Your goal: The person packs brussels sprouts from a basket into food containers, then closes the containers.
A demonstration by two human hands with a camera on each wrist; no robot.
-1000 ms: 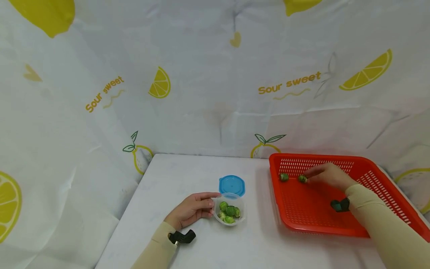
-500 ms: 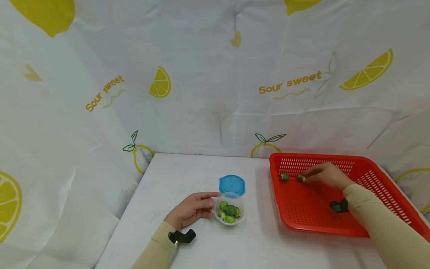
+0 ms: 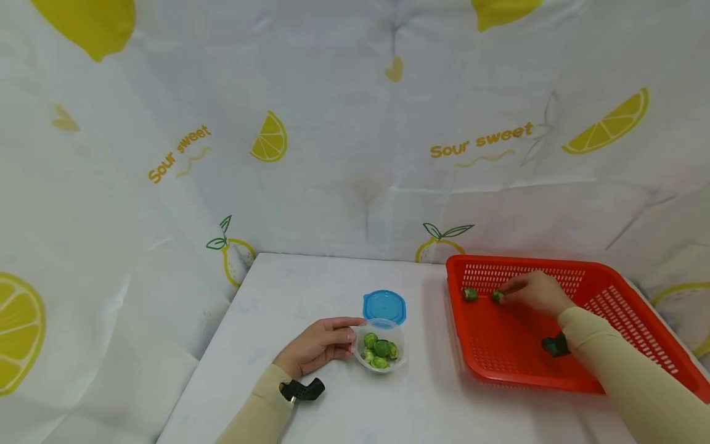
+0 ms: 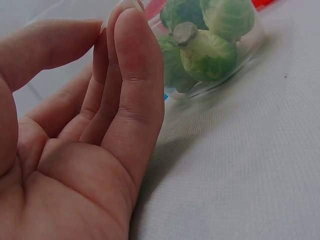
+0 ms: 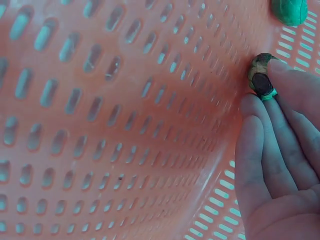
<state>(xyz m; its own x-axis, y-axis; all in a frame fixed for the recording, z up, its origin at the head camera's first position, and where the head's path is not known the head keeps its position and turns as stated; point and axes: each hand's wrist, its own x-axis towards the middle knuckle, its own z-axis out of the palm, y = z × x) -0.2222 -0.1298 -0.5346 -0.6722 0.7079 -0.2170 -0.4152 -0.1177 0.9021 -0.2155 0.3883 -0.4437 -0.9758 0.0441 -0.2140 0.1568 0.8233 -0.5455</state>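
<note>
My left hand [image 3: 320, 346] grips the near-left rim of a small clear plastic container [image 3: 400, 361], thumb and fingers meeting at its side. Several green Brussels sprouts [image 3: 381, 348] lie in it, one showing its pale cut stem [image 4: 186, 34] in the left wrist view. Inside the red basket, my right hand [image 3: 539, 293] pinches a single Brussels sprout [image 3: 497, 296] between thumb and fingertips; its dark, browned cut end [image 5: 262, 84] faces the right wrist camera. A second sprout [image 3: 469, 295] lies in the basket's far-left corner, apart from the fingers.
The red slotted basket [image 3: 481, 374] stands on the right of the white table [image 3: 310, 280]. Just behind the container lies a blue plastic lid [image 3: 384, 306]. A lemon-print cloth [image 3: 344, 123] hangs behind and to the left.
The head view has shifted slightly. My right hand has moved a little to the left at the sprout, its thumb now further over it. My left hand stays on the container.
</note>
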